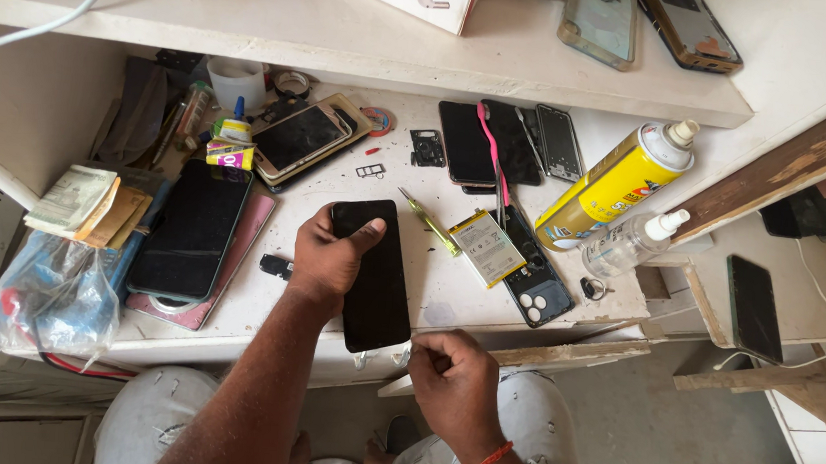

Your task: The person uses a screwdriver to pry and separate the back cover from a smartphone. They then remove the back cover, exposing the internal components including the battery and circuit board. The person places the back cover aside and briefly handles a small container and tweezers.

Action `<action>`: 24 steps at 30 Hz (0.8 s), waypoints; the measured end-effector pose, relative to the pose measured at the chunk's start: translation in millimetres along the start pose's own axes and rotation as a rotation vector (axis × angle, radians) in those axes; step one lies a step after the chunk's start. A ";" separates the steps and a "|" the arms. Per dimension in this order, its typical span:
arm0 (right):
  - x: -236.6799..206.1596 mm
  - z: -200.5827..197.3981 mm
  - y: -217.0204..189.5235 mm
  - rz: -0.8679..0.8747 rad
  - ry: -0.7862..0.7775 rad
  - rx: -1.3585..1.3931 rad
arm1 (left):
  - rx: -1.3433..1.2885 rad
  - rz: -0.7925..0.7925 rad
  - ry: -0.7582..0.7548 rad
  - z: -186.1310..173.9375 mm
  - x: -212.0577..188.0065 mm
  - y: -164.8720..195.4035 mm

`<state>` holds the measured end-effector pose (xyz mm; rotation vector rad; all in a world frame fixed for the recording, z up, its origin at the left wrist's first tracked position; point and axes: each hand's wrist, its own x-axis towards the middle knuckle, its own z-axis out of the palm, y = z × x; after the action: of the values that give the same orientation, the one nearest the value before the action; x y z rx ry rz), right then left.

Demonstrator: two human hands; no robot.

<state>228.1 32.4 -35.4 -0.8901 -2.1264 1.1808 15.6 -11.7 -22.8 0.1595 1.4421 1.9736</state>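
On the white workbench [448, 291], left hand [327, 255] grips a black phone [374, 275] lying screen-up at the bench's front edge, thumb pressed across its top, while right hand [452, 378] sits at its lower end, fingers curled together pinching something small, beside a battery [487, 248] and yellow-green screwdriver [430, 223].

Two hands work at the counter [447, 301]: the left hand [327, 255] and the right hand [452, 378]. One black phone screen [375, 277] lies between them. One yellow spray can [616, 185] and one clear spray bottle [630, 243] stand together. One yellow-handled screwdriver [430, 223], one phone battery [487, 247], one white cup [237, 82].
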 end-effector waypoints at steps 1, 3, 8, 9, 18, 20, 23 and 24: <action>-4.3 1.5 2.2 -0.033 -0.034 -0.027 | -0.021 -0.002 0.007 -0.7 1.0 -1.7; -15.9 3.9 5.8 -0.099 -0.100 -0.083 | -0.066 -0.007 0.019 -1.3 3.8 -6.2; -15.8 -0.7 5.7 -0.131 0.004 0.026 | -0.108 0.159 -0.025 -4.9 8.8 -17.0; -1.9 -6.4 4.6 -0.211 0.042 0.021 | -0.115 0.152 -0.042 -4.2 9.9 -17.7; 119.0 24.8 -40.6 -0.133 0.084 0.160 | -0.060 0.075 0.012 -1.3 6.2 -9.6; 127.2 28.4 -48.3 -0.168 0.088 0.097 | -0.056 0.087 0.001 -1.8 4.8 -9.4; 134.1 28.7 -54.6 -0.188 0.049 0.066 | -0.061 0.073 0.004 -1.2 6.0 -9.3; 134.8 28.3 -55.6 -0.165 0.025 0.086 | -0.064 0.062 0.008 -0.9 5.9 -9.8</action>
<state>106.7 98.4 18.9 -0.6742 -2.0692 1.1603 15.1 -7.5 -33.4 0.1692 1.3930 2.0697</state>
